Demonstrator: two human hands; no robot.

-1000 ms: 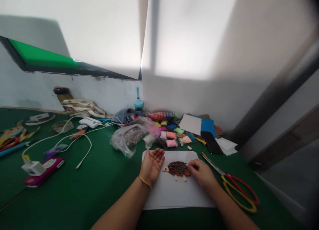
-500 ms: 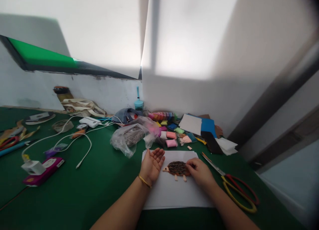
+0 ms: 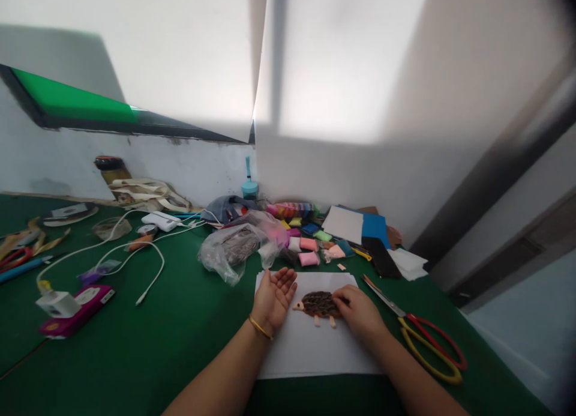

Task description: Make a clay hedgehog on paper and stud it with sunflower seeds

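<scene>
A hedgehog figure (image 3: 318,304) lies on white paper (image 3: 310,356), with a dark, spiky brown back, a pale snout with an eye, and two pale legs. My right hand (image 3: 357,311) is at the figure's right side, fingertips pinched together against the spiky back. Whatever sits between those fingertips is too small to make out. To the left of the figure, my left hand (image 3: 274,299) rests palm up over the paper's edge, fingers stretched out and a gold bangle at the wrist. Its palm shows nothing I can distinguish.
Scissors (image 3: 414,332) with red and yellow handles lie right of the paper. Behind it are several coloured clay packets (image 3: 308,259) and a clear plastic bag (image 3: 231,254) of dark pieces. A white cable (image 3: 162,260) and a pink box (image 3: 76,313) lie on the left.
My right hand has shifted slightly left along the hedgehog's back, still pinched. My left hand keeps its pose. The whole view has moved very slightly.
</scene>
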